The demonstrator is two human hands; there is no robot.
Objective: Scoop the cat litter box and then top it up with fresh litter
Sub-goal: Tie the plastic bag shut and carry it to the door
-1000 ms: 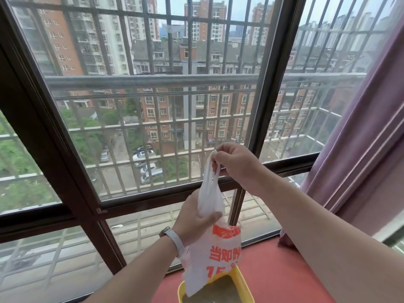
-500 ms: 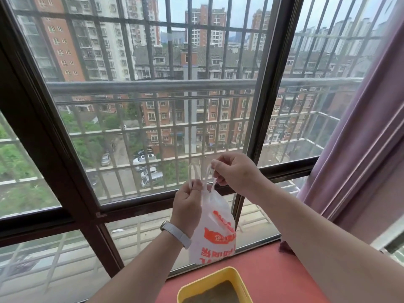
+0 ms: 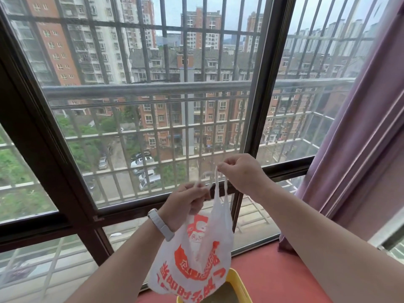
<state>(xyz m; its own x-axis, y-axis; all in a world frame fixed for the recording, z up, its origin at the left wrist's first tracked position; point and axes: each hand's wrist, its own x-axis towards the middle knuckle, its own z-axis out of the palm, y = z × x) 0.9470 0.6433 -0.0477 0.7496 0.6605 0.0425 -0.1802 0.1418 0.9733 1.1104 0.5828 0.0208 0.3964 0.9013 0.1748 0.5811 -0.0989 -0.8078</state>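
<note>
A white plastic bag (image 3: 196, 256) with orange print hangs in front of the window, bulging at the bottom. My left hand (image 3: 185, 204) pinches one twisted handle of the bag, and my right hand (image 3: 240, 173) pinches the other handle a little higher. Straight below the bag, at the bottom edge of the view, sits the yellow litter box (image 3: 239, 285) with grey-brown litter inside. Most of the box is hidden by the bag or cut off by the frame.
The litter box stands on a red sill (image 3: 273, 272) along a tall barred window (image 3: 153, 127). A purple curtain (image 3: 360, 138) hangs at the right. A white watch band sits on my left wrist.
My left hand moved up from squeezing the bag's neck to a handle. The handles have been pulled apart, and the bag hangs lower and wider over the box.
</note>
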